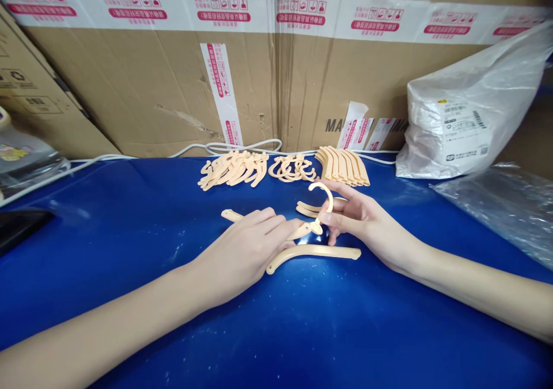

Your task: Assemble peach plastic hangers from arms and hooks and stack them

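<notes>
On the blue table (276, 320) my left hand (246, 248) lies over a peach plastic hanger arm (231, 215) and grips it; the arm's end sticks out to the left of my fingers. My right hand (358, 219) pinches a peach hook (323, 196) that stands upright at the arm's other end. A second curved hanger arm (313, 253) lies flat just in front of both hands. Another loose piece (307, 209) lies behind the hook.
Against the cardboard boxes (173, 89) at the back lie a heap of hanger arms (233, 169), a heap of hooks (291, 167) and a stacked row of arms (343, 166). A white plastic bag (466, 124) and clear film (510, 204) sit right. White cables (108, 158) run along the back.
</notes>
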Available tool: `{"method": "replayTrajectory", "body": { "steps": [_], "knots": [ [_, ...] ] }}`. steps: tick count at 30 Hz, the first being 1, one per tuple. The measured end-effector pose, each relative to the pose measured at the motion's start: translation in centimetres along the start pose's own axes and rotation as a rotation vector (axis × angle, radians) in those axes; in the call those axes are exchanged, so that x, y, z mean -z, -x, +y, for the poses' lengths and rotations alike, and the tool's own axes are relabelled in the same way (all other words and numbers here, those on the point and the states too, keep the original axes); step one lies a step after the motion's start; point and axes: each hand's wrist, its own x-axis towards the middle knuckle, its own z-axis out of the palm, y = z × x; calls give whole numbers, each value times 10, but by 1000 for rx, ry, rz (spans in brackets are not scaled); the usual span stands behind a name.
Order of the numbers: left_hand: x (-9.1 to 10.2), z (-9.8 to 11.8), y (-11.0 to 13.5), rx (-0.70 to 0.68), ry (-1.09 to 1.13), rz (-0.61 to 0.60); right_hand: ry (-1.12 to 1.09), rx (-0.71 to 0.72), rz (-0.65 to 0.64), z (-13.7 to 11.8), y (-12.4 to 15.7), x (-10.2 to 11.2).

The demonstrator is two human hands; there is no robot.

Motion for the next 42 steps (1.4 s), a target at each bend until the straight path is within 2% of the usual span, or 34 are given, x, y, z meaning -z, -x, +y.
{"method": "replayTrajectory", "body": {
  "steps": [8,17,23,27,37,42],
  "knots": [
    [-4,4,-1,-103,-116,34,120,-6,33,-2,2,-1],
    [0,4,3,-48,-127,85,30,22,51,1,2,-4],
    [5,2,5,92,-5,64,-69,28,62,-2,5,-6],
    [5,2,5,73,6,67,-80,29,63,-2,5,-5],
    [4,4,6,4,33,100,-66,9,-18,-2,3,0],
    [1,6,8,-34,-28,137,-52,-18,-73,-3,4,4]
  ]
}}
